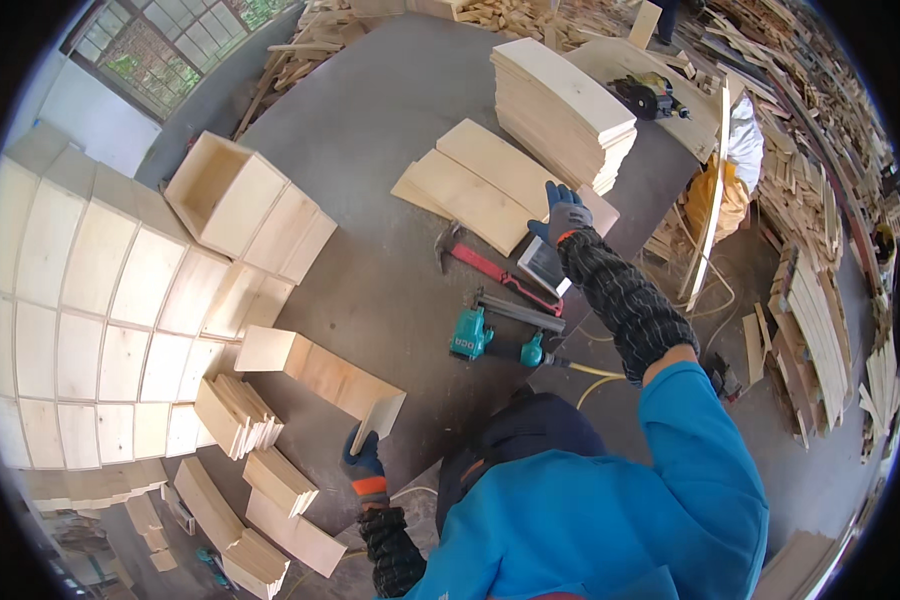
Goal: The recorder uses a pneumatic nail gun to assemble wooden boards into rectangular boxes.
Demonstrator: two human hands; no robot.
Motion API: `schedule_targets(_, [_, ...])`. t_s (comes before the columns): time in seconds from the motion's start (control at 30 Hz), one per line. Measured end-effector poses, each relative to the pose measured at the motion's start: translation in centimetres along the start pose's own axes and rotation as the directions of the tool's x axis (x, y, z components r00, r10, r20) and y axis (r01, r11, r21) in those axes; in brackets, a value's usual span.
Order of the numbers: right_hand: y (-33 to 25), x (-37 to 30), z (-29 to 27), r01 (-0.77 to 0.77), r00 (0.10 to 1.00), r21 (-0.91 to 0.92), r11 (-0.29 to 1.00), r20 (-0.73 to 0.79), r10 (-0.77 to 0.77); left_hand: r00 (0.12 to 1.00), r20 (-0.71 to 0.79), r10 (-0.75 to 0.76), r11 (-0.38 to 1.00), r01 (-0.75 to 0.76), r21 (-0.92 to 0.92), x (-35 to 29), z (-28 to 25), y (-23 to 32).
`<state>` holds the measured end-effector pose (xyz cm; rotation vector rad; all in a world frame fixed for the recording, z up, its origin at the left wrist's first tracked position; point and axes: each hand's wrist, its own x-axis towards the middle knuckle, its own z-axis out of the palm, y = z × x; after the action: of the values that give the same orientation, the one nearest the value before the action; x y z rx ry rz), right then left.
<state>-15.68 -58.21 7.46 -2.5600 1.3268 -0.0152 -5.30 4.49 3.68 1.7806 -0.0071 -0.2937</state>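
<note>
Both my hands wear dark blue gloves with orange cuffs. My left hand (366, 464) is closed on the near end of a three-sided wooden frame (338, 383) made of pale boards. Reaching forward, my right hand (568, 214) has its fingers spread over the edge of some flat boards (475, 182); whether it touches them I cannot tell. Just below it lies a small grey box-like item (544, 268) with a white edge. A claw hammer (495, 268) with a red handle and a teal nail gun (475, 334) with a hose rest between my hands.
A tall stack of boards (560, 100) stands at the far right, with a power tool (646, 96) beyond it. Finished wooden boxes (105, 300) are piled like a wall on the left. Smaller board stacks (235, 412) lie near them. Scrap wood (800, 190) heaps up at right.
</note>
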Motion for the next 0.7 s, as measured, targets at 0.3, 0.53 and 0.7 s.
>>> schedule_targets(0.3, [3.1, 7.3, 2.3, 0.097, 0.992, -0.009, 0.995, 0.079, -0.096, 0.994, -0.112, -0.017, 0.992, 0.031, 0.119, -0.9, 1.0, 0.6])
schedule_targets(0.53, [1.1, 7.0, 2.2, 0.09, 0.993, -0.067, 0.994, 0.084, -0.084, 0.982, -0.102, -0.156, 0.988, 0.157, 0.003, -1.3, 0.7, 0.9])
schedule_targets(0.7, [7.2, 9.5, 4.0, 0.115, 0.978, 0.508, 0.853, 0.092, -0.186, 0.997, 0.004, -0.081, 0.985, 0.08, -0.154, 0.2, 1.4, -1.8])
